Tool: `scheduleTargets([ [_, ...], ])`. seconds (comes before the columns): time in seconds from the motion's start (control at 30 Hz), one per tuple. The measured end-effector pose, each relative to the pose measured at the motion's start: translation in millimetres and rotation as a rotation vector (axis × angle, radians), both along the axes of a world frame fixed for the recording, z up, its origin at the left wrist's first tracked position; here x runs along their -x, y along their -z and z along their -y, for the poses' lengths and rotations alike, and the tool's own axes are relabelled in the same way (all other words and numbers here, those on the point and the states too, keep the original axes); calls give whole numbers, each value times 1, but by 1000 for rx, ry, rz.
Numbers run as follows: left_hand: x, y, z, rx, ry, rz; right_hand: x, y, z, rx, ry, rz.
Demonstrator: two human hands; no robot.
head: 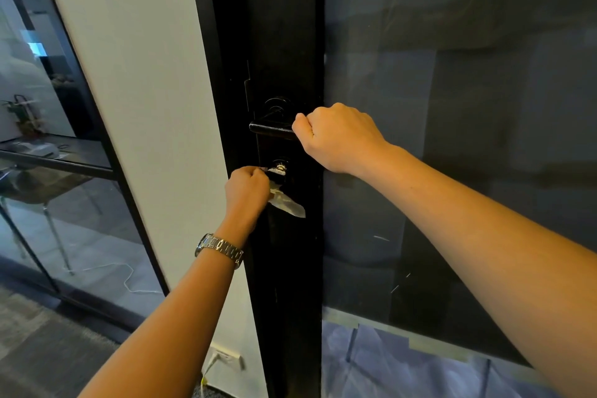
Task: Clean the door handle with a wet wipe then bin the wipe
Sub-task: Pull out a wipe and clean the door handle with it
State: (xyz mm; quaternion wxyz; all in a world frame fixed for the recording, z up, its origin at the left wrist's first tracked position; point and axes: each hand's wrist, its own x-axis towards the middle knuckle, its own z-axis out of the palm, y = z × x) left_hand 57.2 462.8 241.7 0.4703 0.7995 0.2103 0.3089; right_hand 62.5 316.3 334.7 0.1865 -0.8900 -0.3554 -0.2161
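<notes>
A black lever door handle (270,128) juts from the black door frame (284,42) at mid-height. My right hand (336,136) is closed around the handle's right end. Below it sits a round lock cylinder (280,168) with a silvery centre. My left hand (247,191), with a metal watch on its wrist, is shut on a crumpled white wet wipe (289,203) and holds it against the frame at the lock cylinder. Part of the wipe hangs down to the right of my fist.
A dark glass door panel (452,139) fills the right side. A white wall strip (135,107) stands left of the frame, with a wall socket (226,359) and cable near the floor. Behind glass at far left are a table and chair (42,184).
</notes>
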Motion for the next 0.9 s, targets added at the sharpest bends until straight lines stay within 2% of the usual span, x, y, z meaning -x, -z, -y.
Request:
scheduleTargets([
  [0.07,4,-7,2,-112,23,71,0,0,0,0,3,3],
  [0.2,9,-16,11,-367,197,167,1,0,0,-6,11,1],
  [0.37,7,-10,4,-402,33,145,0,1,-1,-2,10,19],
  [0.53,15,-12,6,-645,266,107,-1,1,-1,-5,2,18],
  [0.67,12,-19,2,-584,160,93,-1,2,0,-9,6,23],
  [0.8,14,-16,3,-742,293,56,-1,3,0,-10,3,21],
  [0.9,12,-18,-1,-669,234,55,-1,3,0,-7,5,23],
])
